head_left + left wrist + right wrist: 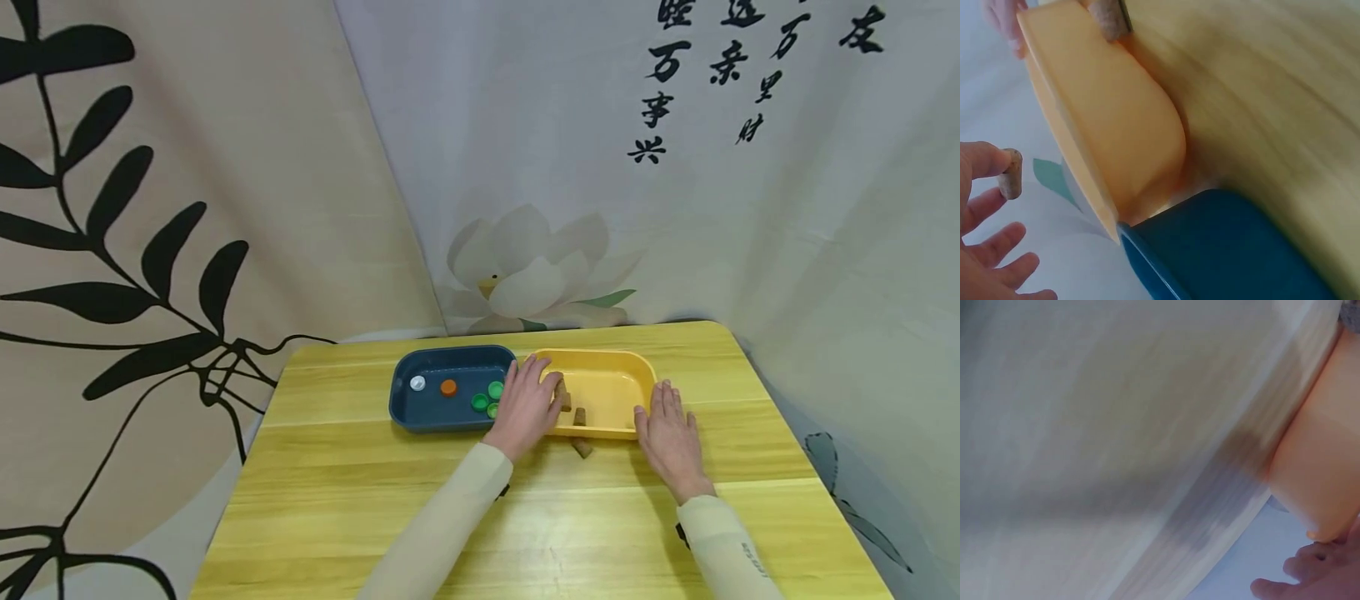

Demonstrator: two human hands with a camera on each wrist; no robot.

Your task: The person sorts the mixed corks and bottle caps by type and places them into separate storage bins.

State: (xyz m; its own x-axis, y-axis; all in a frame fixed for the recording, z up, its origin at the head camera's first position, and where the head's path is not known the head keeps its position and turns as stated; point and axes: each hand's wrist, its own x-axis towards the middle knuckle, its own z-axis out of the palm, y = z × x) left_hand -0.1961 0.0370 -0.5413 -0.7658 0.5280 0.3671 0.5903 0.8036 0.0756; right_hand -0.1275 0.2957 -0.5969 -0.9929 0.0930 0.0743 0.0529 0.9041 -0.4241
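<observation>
My left hand is over the left end of a yellow tray, beside the blue tray. In the left wrist view, thumb and forefinger pinch a small cork while the other fingers spread apart. My right hand lies with straight fingers along the yellow tray's right rim, touching it. Inside that tray, near its front wall, is a cork. Another cork lies on the table just outside the front wall; it also shows in the left wrist view as a brown cork.
The blue tray adjoins the yellow one on the left. It holds a white bottle cap, an orange cap and several green caps. Both trays stand toward the back of the wooden table, before a hanging printed cloth.
</observation>
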